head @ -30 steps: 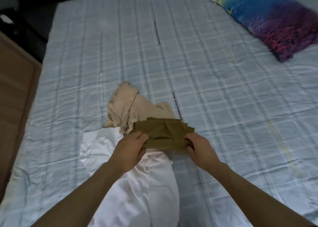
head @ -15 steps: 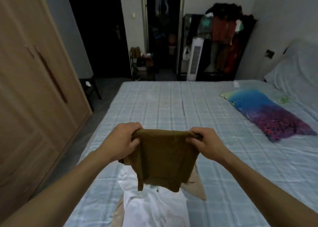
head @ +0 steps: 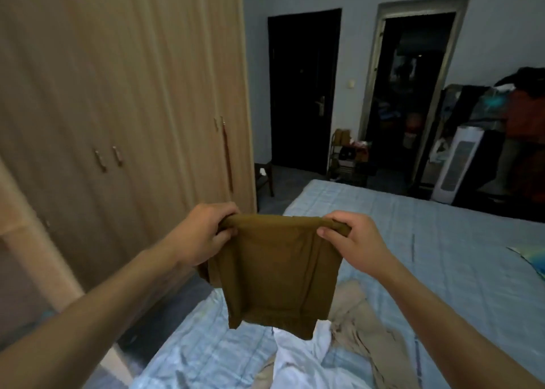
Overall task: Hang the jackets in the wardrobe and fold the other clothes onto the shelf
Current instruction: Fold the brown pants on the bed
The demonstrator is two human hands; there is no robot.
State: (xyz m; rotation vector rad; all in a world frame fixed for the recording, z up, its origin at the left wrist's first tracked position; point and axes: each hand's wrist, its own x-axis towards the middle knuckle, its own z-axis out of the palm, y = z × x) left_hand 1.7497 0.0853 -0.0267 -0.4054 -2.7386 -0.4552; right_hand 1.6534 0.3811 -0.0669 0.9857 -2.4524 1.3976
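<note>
A folded olive-brown garment (head: 280, 273) hangs in the air above the bed's near left corner. My left hand (head: 203, 232) grips its top left corner and my right hand (head: 351, 241) pinches its top right corner. Below it on the bed (head: 442, 241) lie a white garment (head: 306, 356) and a beige garment (head: 362, 315), both crumpled. The wooden wardrobe (head: 118, 108) fills the left side with its doors closed; an open wooden door edge (head: 35, 253) stands nearer me at the far left.
A narrow strip of floor runs between bed and wardrobe. Past the bed are a dark closed door (head: 303, 93), an open doorway (head: 413, 93), a small shoe rack (head: 348, 158), a white tower fan (head: 457, 164) and a loaded clothes rack (head: 519, 123). A colourful pillow's corner (head: 533, 259) shows at right.
Both hands lifted the olive-brown garment off the bed and hold it up hanging. My view swung up and to the left, bringing the wardrobe into view.
</note>
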